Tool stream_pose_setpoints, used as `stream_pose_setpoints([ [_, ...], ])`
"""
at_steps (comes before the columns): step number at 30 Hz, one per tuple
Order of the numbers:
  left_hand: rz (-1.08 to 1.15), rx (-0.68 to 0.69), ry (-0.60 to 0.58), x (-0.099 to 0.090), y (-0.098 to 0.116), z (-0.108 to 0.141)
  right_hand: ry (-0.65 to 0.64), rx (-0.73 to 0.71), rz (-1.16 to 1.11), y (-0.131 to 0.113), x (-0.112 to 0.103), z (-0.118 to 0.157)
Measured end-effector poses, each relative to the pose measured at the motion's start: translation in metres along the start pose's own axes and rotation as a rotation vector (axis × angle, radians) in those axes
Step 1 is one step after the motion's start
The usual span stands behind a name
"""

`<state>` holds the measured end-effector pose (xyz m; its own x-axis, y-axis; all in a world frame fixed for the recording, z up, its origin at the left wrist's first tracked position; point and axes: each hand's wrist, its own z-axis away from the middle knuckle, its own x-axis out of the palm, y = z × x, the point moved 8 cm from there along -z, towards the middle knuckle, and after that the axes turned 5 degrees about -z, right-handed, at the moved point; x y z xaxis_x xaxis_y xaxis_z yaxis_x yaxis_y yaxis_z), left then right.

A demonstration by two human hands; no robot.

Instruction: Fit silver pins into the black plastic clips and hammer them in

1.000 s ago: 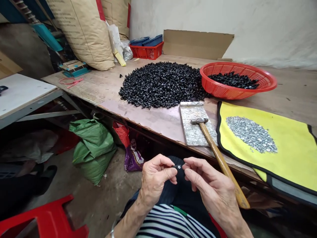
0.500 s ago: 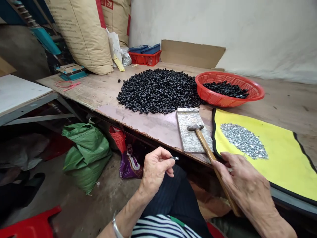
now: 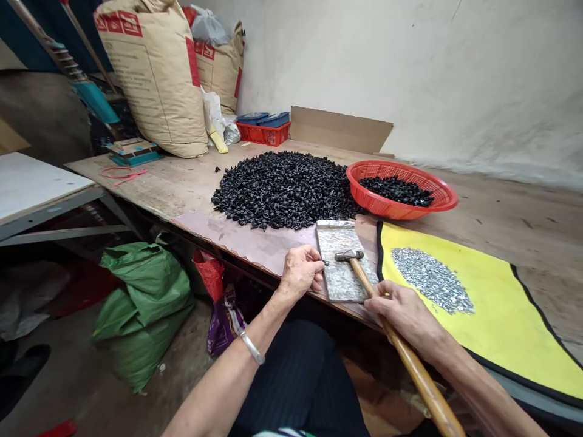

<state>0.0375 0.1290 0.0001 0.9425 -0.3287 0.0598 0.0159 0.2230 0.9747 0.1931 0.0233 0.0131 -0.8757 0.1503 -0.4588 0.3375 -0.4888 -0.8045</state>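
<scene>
My left hand (image 3: 298,273) pinches a small black plastic clip (image 3: 324,263) between thumb and fingers, just above the left edge of a mottled metal plate (image 3: 336,233). My right hand (image 3: 405,312) is wrapped around the wooden handle (image 3: 412,358) of a claw-less steel hammer, whose head (image 3: 349,255) rests over the plate. A large heap of black plastic clips (image 3: 285,191) lies beyond the plate on the workbench. To the right, a pile of small silver washers (image 3: 430,280) sits on a yellow mat (image 3: 496,334).
A red plastic basket (image 3: 401,189) holds more black clips behind the plate. Pink sheeting (image 3: 241,243) covers the bench's front edge. A green sack (image 3: 143,303) and a purple bag (image 3: 223,325) stand below it. Paper sacks (image 3: 155,79) lean at the back.
Both hands have moved forward to the plate. My right hand has taken hold of the hammer handle and lifted the hammer, and my left hand has carried the clip over to the plate.
</scene>
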Motion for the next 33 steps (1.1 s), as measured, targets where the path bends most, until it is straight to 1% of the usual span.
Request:
stream_pose_setpoints([
  [2,0.007,0.001,-0.004,0.003,-0.002,-0.004,-0.145,0.081,-0.296,0.005,0.013,0.004],
  [3,0.01,-0.001,-0.003,0.004,-0.003,-0.006,-0.192,0.127,-0.426,0.007,0.018,0.007],
  [6,0.013,-0.021,-0.001,0.005,-0.008,-0.011,-0.239,0.234,-0.683,0.015,0.027,0.012],
  [9,0.015,-0.031,-0.003,0.005,-0.011,-0.013,-0.248,0.252,-0.781,0.018,0.031,0.015],
  [11,0.016,-0.031,-0.009,0.004,-0.011,-0.013,-0.222,0.181,-0.705,0.016,0.028,0.017],
  [13,0.015,-0.035,-0.016,0.004,-0.012,-0.013,-0.134,0.031,-0.506,0.009,0.017,0.019],
  [14,0.014,-0.038,-0.02,0.004,-0.013,-0.013,-0.058,-0.063,-0.379,0.003,0.009,0.021],
  [17,0.008,-0.046,-0.019,0.004,-0.015,-0.013,0.253,-0.329,-0.012,-0.017,-0.015,0.031],
  [18,0.005,-0.047,-0.012,0.004,-0.015,-0.013,0.326,-0.393,0.079,-0.022,-0.018,0.035],
  [19,0.002,-0.048,-0.002,0.004,-0.015,-0.013,0.371,-0.441,0.149,-0.025,-0.019,0.038],
  [22,-0.013,-0.046,0.033,0.002,-0.013,-0.012,0.443,-0.534,0.274,-0.026,-0.014,0.041],
  [25,-0.032,-0.043,0.055,0.001,-0.011,-0.01,0.497,-0.576,0.399,-0.024,-0.008,0.043],
  [28,-0.048,-0.045,0.072,0.0,-0.01,-0.008,0.481,-0.585,0.487,-0.024,0.0,0.041],
  [33,-0.062,-0.04,0.104,-0.002,-0.011,-0.008,0.487,-0.604,0.534,-0.031,0.006,0.041],
])
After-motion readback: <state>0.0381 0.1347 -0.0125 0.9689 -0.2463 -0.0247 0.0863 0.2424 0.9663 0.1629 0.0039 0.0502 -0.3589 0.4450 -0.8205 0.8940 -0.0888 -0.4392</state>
